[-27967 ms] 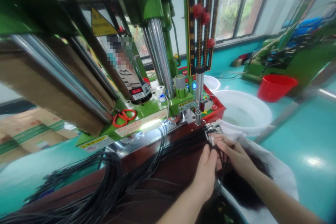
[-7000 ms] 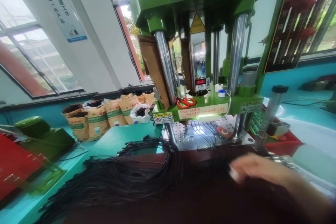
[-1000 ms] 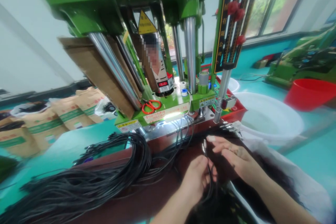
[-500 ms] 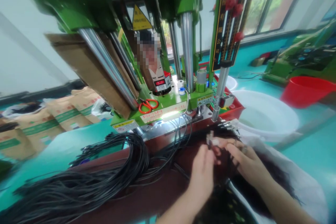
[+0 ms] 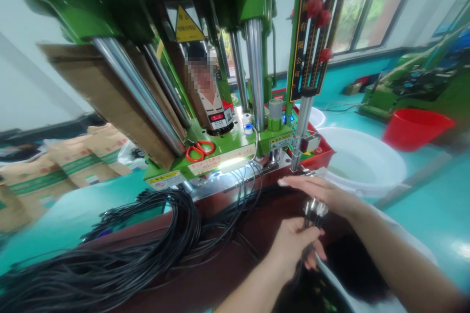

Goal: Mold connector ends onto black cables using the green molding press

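Note:
My left hand [image 5: 293,244] is closed around a small bunch of black cables. Their silvery metal connectors [image 5: 315,209] stick up above its fingers. Just beyond them, my right hand [image 5: 326,193] reaches out flat over the table edge, fingers stretched and no object visible in it. Near its fingers lie more metal cable ends [image 5: 312,172], partly covered by the hand. A large looped bundle of black cables [image 5: 147,239] rests on the dark red table [image 5: 205,279] to the left.
A green press machine [image 5: 235,149] stands ahead, with orange-handled scissors [image 5: 200,150] and a blue-and-white tape roll [image 5: 248,129] on its bed. A person shows between its columns. At right are a white tub [image 5: 367,156] and a red bucket [image 5: 414,129]; paper sacks [image 5: 69,166] stand at left.
My right hand has come away from the left, its fingers now straightened toward the machine. The left hand has lowered with the connectors. The whole view has shifted slightly.

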`<state>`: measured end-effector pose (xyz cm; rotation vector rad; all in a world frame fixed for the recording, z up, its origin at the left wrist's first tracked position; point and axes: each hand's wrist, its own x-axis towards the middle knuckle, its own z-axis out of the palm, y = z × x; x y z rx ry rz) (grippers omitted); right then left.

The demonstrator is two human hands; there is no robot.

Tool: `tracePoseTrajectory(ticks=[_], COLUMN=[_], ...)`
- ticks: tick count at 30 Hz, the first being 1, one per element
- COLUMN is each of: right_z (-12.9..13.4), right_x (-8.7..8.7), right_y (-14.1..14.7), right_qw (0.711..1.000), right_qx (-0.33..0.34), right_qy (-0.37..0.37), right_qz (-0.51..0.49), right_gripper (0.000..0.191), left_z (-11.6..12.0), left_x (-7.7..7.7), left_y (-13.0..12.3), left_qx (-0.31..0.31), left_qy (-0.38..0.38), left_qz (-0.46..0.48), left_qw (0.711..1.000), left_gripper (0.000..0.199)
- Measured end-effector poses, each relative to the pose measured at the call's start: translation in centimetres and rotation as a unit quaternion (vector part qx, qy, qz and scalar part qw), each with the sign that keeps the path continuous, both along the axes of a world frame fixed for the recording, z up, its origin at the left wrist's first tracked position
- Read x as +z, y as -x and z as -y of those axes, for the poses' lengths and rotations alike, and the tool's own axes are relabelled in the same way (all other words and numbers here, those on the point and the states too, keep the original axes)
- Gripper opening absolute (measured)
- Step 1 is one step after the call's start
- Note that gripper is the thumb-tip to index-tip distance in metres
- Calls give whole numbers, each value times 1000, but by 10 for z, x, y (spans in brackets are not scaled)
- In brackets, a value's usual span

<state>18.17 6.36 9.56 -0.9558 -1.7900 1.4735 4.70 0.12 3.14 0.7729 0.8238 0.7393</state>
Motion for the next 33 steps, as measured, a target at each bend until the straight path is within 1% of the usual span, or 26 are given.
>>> tracePoseTrajectory(ticks=[2,4,6,8,11,13,15,17,19,20,22,25,27,29,31,33], right_z=[-9,-15,-19,-21,-25,-29,-34,-38,-42,-44,-51,-69,-85,-100,-109,-113], right_x=[5,5,3,2,3,1,-3,-11,-19,-22,-27,-34,-42,-53,-65,-74], right_y=[2,5,8,9,10,11,15,21,29,33,40,46,47,48,51,56], right_qw=[991,980,977,972,956,943,940,950,958,956,944,927,908,880,857,846], right_qx=[71,98,134,195,277,324,337,303,247,220,170,75,-7,-64,-79,-70], right_qy=[-61,-93,-91,-68,-39,-31,-22,-23,-38,-57,-126,-238,-279,-298,-307,-310], right_qz=[100,146,141,112,87,70,50,71,141,184,252,281,311,364,406,428], right_gripper=[34,37,40,43,49,57,60,54,48,47,45,39,36,30,26,29], left_z=[0,0,-1,-2,-6,-11,-15,-19,-22,-23,-27,-35,-41,-45,-48,-48], left_x=[1,1,0,-1,-1,-2,-5,-10,-16,-18,-23,-24,-22,-19,-19,-20], left_y=[0,0,0,-1,-2,-3,-5,-8,-10,-10,-8,2,11,18,22,21], left_qx=[22,33,33,25,5,14,39,57,85,105,149,196,224,250,260,258], left_qy=[7,5,3,8,16,21,25,22,2,-11,-30,-41,-43,-41,-40,-42], left_qz=[-2,-1,-3,-6,1,21,43,46,25,10,-16,-19,6,38,55,51], left_qw=[1000,999,999,1000,1000,999,998,997,996,994,988,980,974,967,963,964], left_gripper=[35,34,35,37,37,35,34,36,37,37,37,38,38,37,36,36])
